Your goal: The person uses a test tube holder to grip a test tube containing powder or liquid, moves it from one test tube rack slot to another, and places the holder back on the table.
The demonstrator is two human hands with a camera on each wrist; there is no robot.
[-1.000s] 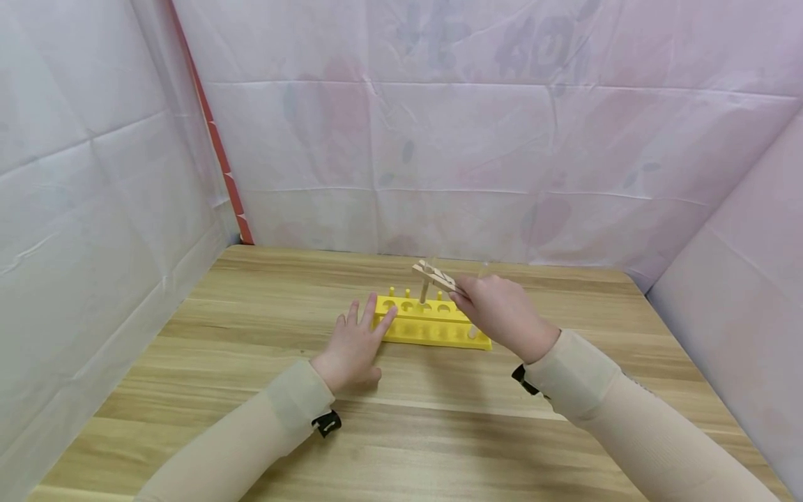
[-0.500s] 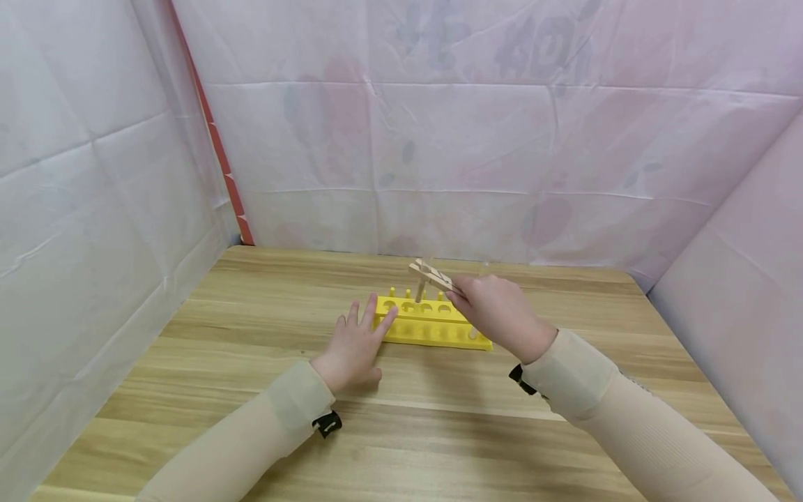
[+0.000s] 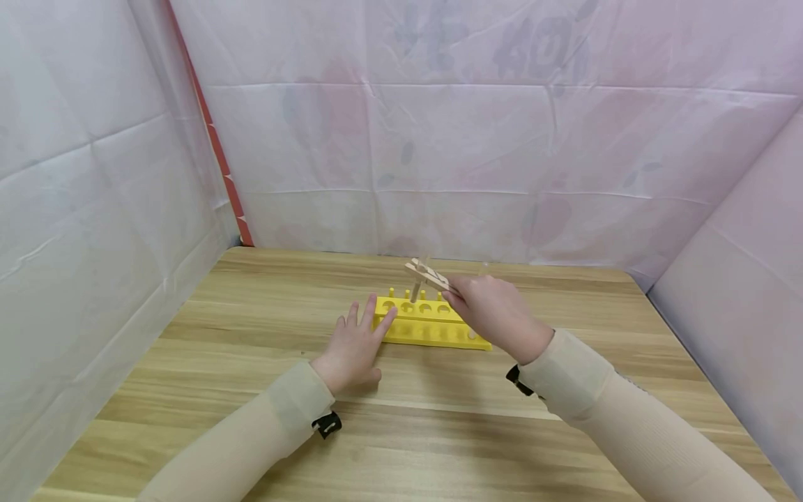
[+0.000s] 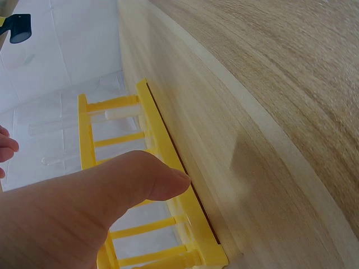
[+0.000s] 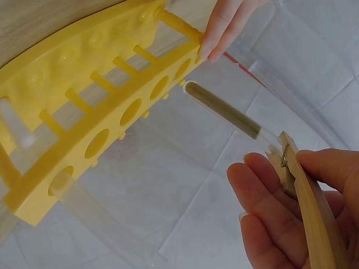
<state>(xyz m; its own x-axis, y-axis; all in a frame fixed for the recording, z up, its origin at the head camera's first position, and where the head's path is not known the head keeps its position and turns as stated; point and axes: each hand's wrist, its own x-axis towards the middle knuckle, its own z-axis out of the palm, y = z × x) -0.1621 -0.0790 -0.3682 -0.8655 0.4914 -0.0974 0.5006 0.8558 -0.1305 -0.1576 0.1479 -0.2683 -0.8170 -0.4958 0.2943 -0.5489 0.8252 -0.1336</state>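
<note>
My right hand (image 3: pixel 505 315) holds a wooden test tube clamp (image 3: pixel 431 276), its thumb along the handle in the right wrist view. Near its top, the clamp grips a glass test tube (image 5: pixel 221 109) partly filled with something brownish. This tube slants above the yellow test tube rack (image 3: pixel 433 335), its rounded bottom apart from the holes. My left hand (image 3: pixel 353 352) rests on the rack's left end with fingers spread, and the thumb (image 4: pixel 151 176) lies against the rack in the left wrist view. A second tube (image 5: pixel 104 216), with whitish contents low down, stands in the hole at the right end.
The rack stands on a wood-grain table (image 3: pixel 401 432), with a row of short yellow pegs (image 3: pixel 392 291) along its back. Pale patterned sheets (image 3: pixel 464 153) hang behind and at both sides. A red strip (image 3: pixel 216 143) runs down the back left corner.
My right hand has moved slightly left with the clamp and tube, shifting the tube's bottom leftward over the rack's holes. The left hand has stayed on the rack.
</note>
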